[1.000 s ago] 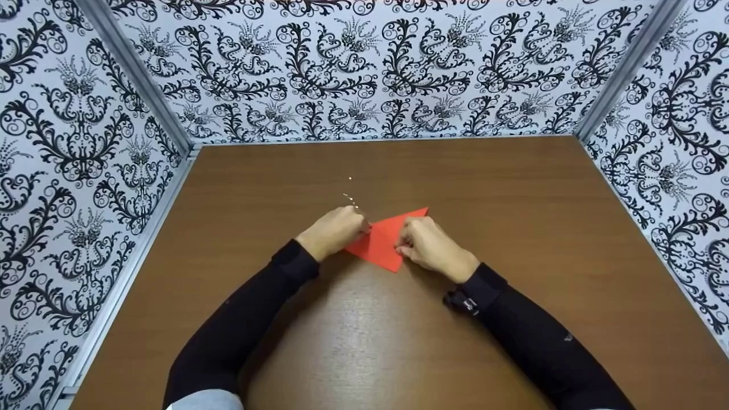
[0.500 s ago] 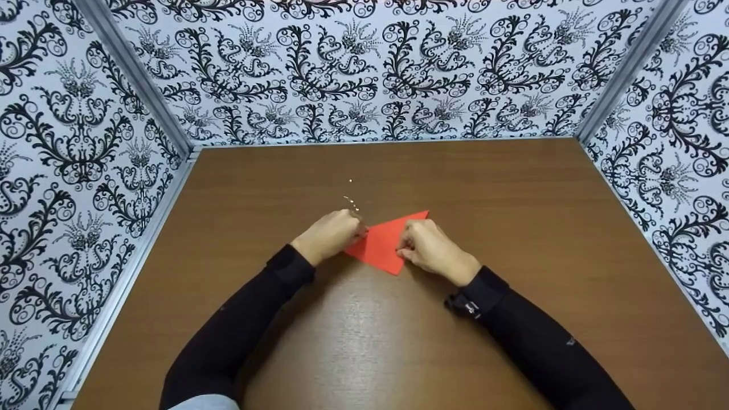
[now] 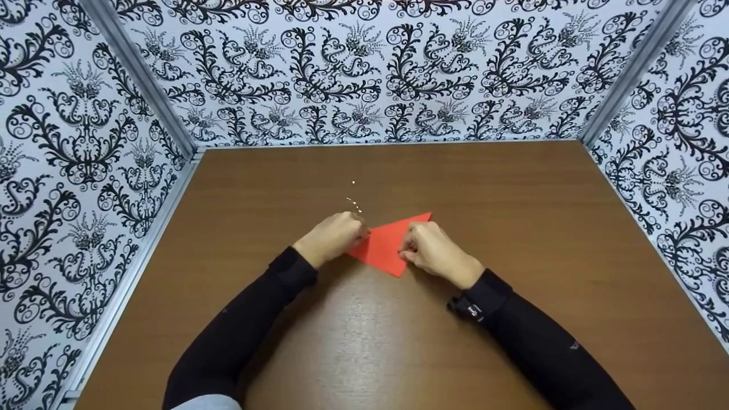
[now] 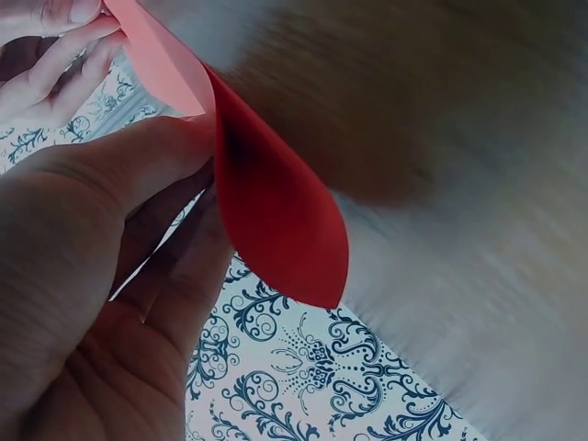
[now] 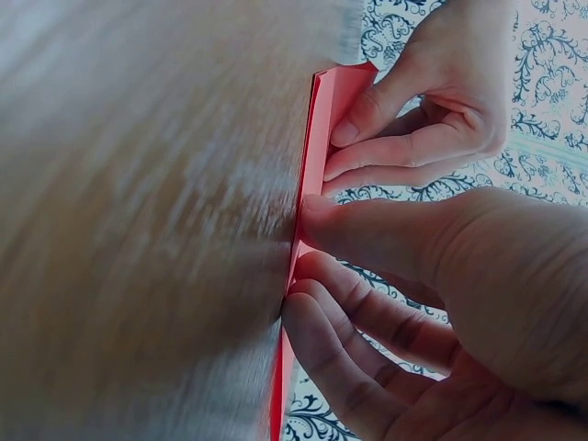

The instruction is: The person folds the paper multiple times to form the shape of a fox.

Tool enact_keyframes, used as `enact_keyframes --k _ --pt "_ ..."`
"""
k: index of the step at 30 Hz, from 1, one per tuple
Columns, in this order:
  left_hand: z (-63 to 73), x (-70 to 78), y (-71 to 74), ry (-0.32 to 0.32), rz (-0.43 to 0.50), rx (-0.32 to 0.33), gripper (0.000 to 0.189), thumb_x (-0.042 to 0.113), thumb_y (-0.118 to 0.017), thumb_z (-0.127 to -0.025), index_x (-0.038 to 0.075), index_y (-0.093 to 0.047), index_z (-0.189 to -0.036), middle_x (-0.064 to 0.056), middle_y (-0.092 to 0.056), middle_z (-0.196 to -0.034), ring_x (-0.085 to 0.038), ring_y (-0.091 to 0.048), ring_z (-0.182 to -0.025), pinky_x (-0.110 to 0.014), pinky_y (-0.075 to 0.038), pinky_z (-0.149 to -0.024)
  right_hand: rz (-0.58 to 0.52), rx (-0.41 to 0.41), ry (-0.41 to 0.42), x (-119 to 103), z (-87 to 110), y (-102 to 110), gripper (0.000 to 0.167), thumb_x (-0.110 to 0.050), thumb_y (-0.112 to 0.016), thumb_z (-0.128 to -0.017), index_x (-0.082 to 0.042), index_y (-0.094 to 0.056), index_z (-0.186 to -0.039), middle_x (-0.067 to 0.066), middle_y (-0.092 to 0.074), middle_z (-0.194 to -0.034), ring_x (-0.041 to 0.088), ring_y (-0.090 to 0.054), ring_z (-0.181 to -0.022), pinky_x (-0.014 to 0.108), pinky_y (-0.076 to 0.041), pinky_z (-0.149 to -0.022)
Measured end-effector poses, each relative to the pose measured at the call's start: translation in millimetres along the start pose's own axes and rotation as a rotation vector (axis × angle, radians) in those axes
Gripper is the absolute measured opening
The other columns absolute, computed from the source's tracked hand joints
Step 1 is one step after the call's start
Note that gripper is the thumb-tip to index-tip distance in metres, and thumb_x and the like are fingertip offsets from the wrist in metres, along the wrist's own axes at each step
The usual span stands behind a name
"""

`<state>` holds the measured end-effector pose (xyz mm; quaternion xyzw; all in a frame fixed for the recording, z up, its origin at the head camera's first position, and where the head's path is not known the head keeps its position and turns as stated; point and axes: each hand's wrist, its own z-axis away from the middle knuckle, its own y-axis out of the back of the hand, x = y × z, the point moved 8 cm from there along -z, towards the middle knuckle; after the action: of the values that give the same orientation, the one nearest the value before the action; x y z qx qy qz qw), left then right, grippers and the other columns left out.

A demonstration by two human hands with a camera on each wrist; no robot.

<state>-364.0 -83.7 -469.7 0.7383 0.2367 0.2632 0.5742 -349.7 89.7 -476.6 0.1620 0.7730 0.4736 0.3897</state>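
Note:
A folded sheet of red paper (image 3: 384, 245) lies low over the brown table between both hands. My left hand (image 3: 336, 232) pinches its left part between thumb and fingers. In the left wrist view, the paper (image 4: 285, 216) bulges open in a curved flap beyond the left thumb (image 4: 138, 161). On the other side, my right hand (image 3: 435, 250) pinches the paper near its right edge. The right wrist view shows the right thumb (image 5: 367, 225) on one face of the paper (image 5: 314, 147), with curled fingers (image 5: 358, 331) close under it. Farther along, the left hand (image 5: 432, 110) grips the other end.
The wooden table (image 3: 364, 353) spreads around the hands. Small bright specks (image 3: 354, 204) show on it just beyond the left hand. Patterned black-and-white walls (image 3: 364, 68) enclose the back and sides, with grey metal posts (image 3: 139, 80) at the corners.
Both hands keep their pinch on the red paper, almost still. The whole head view has shifted slightly downward.

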Motion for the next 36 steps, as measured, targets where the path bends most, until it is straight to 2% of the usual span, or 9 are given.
enact_keyframes --k 5,11,15,21,26,31,36 --pt "0.8 -1.4 -2.1 -0.001 -0.002 0.007 0.021 0.001 -0.076 -0.109 0.004 -0.086 -0.091 -0.012 -0.083 -0.09 -0.029 -0.078 -0.081 -0.043 -0.066 -0.075 0.005 0.011 0.012 -1 1.4 0 0.01 -0.001 -0.09 -0.1 -0.007 -0.091 -0.092 0.011 -0.082 -0.098 0.024 -0.08 -0.088 0.037 -0.068 -0.074" --pt "6.8 -0.7 -1.7 -0.045 -0.011 0.023 0.027 -0.01 -0.073 -0.103 0.005 -0.08 -0.082 -0.01 -0.077 -0.083 -0.022 -0.065 -0.074 -0.034 -0.052 -0.069 0.02 0.02 0.032 -2 1.9 0 0.011 -0.002 -0.089 -0.101 -0.007 -0.091 -0.092 0.011 -0.082 -0.097 0.023 -0.08 -0.088 0.033 -0.067 -0.072" --pt "11.2 -1.1 0.5 -0.059 -0.013 0.045 0.025 -0.01 -0.075 -0.102 0.005 -0.082 -0.083 -0.01 -0.079 -0.085 -0.024 -0.071 -0.076 -0.036 -0.06 -0.07 0.017 0.027 0.037 -3 2.2 0 0.011 -0.002 -0.09 -0.1 -0.008 -0.091 -0.091 0.01 -0.082 -0.097 0.023 -0.079 -0.088 0.033 -0.066 -0.072" --pt "16.4 -4.6 2.0 -0.037 -0.015 0.056 0.019 -0.006 -0.077 -0.105 0.003 -0.088 -0.093 -0.013 -0.085 -0.097 -0.029 -0.082 -0.086 -0.042 -0.07 -0.079 -0.001 0.027 0.025 -2 2.8 1 0.009 -0.001 -0.09 -0.1 -0.006 -0.091 -0.093 0.011 -0.081 -0.098 0.023 -0.08 -0.088 0.034 -0.068 -0.073" --pt "22.7 -7.0 2.8 -0.024 -0.015 0.05 0.016 -0.004 -0.077 -0.106 0.003 -0.09 -0.1 -0.015 -0.084 -0.098 -0.032 -0.083 -0.088 -0.045 -0.071 -0.08 0.002 0.026 0.021 -1 1.8 0 0.007 -0.002 -0.091 -0.099 -0.005 -0.092 -0.094 0.012 -0.082 -0.098 0.024 -0.08 -0.087 0.034 -0.068 -0.073" --pt "28.6 -7.1 4.5 -0.031 -0.017 0.068 0.016 -0.007 -0.077 -0.105 0.002 -0.089 -0.097 -0.014 -0.082 -0.093 -0.032 -0.082 -0.086 -0.045 -0.071 -0.079 0.008 0.015 0.014 -1 1.8 0 0.006 -0.003 -0.091 -0.1 -0.005 -0.092 -0.094 0.012 -0.082 -0.099 0.025 -0.081 -0.088 0.035 -0.068 -0.074" --pt "33.9 -8.9 5.4 -0.011 -0.006 0.059 0.015 -0.004 -0.078 -0.107 0.002 -0.09 -0.101 -0.015 -0.086 -0.101 -0.033 -0.085 -0.095 -0.044 -0.072 -0.086 0.002 0.003 -0.006 0 2.7 0 0.008 -0.003 -0.09 -0.101 -0.006 -0.092 -0.094 0.012 -0.082 -0.1 0.026 -0.081 -0.089 0.037 -0.069 -0.076"
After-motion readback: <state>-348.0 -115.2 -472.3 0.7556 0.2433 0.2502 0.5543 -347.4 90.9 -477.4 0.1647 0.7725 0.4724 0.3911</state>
